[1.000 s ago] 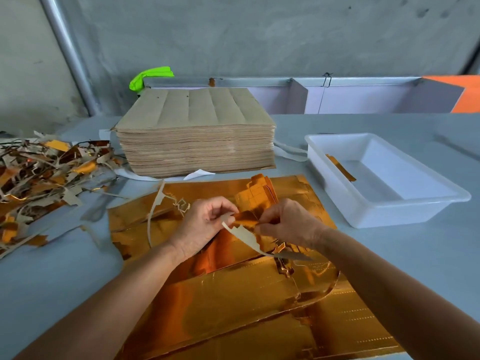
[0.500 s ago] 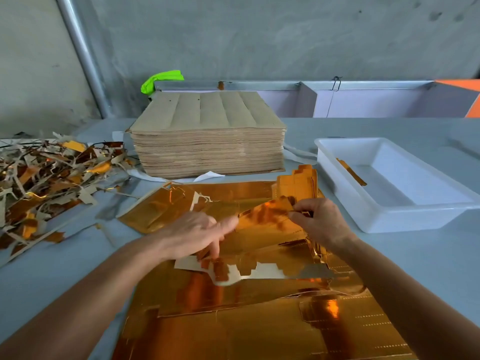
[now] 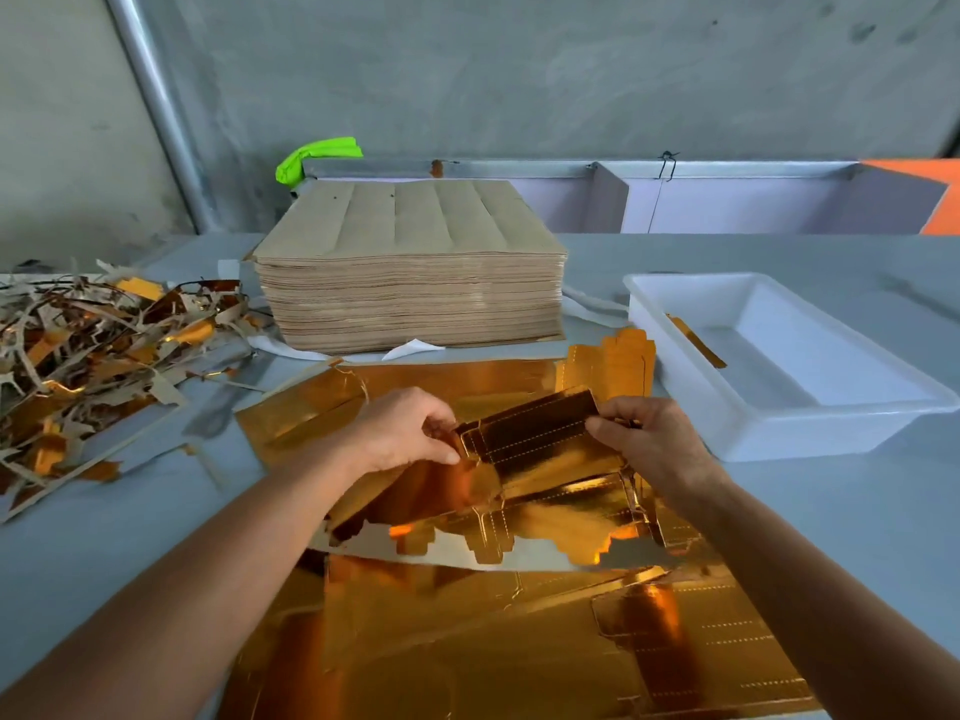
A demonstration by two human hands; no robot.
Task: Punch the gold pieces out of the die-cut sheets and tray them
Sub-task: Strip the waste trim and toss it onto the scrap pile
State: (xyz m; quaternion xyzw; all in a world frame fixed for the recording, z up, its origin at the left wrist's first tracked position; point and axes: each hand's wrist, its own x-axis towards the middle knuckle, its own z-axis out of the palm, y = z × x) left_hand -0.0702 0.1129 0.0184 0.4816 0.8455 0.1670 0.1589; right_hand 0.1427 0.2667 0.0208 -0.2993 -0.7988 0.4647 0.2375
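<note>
A gold die-cut sheet [image 3: 467,641] lies on the table before me. Above its middle I hold a punched gold piece [image 3: 535,433] with dashed fold lines. My left hand [image 3: 400,433] pinches its left end and my right hand [image 3: 654,444] pinches its right end. A second gold piece [image 3: 608,368] lies flat just beyond, beside the white tray [image 3: 675,350]. Inside the tray one narrow gold strip [image 3: 696,340] leans against its left wall. A jagged waste strip [image 3: 467,553] with a pale underside lies across the sheet below my hands.
A tall stack of brown-backed sheets [image 3: 410,272] stands at the back centre. A heap of gold and grey offcuts [image 3: 88,356] covers the table's left side. A green cloth [image 3: 317,155] and a low partition [image 3: 675,200] sit along the back wall.
My left hand has lifted off the sheet and taken the left end of the gold piece. Both hands now hold it up between them, and the view has moved closer.
</note>
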